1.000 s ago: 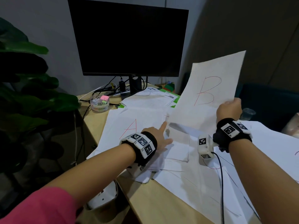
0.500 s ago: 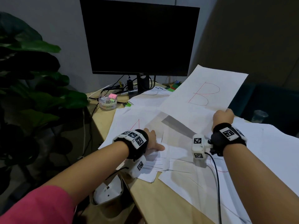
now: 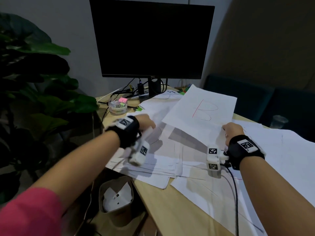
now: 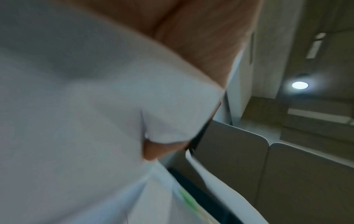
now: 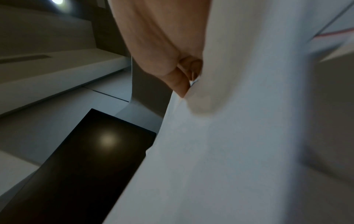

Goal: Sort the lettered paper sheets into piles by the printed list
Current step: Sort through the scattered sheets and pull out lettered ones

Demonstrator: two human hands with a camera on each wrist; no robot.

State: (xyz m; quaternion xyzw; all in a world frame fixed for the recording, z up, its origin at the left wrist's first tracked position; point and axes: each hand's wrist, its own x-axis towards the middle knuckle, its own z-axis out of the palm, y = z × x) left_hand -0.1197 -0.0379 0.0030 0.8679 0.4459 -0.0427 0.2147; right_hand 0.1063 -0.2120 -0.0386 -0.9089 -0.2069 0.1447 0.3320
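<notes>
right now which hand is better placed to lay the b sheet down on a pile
Right. The right hand already pinches the near edge of the B sheet; the left hand is blurred, over the papers to its left.

wall (image 3: 71, 31): grey | desk (image 3: 170, 201): light wood | monitor (image 3: 151, 38): dark | plant (image 3: 34, 82): left | ceiling light (image 4: 299, 85): lit

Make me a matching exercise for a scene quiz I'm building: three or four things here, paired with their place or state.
Things:
1. B sheet
2. monitor
3. stationery tub
4. plastic cup

Places or states:
a. screen dark
b. far right, behind the papers
c. gripped by the right hand, raised off the desk
d. left of the monitor stand

Pairs: 1-c, 2-a, 3-d, 4-b
</notes>
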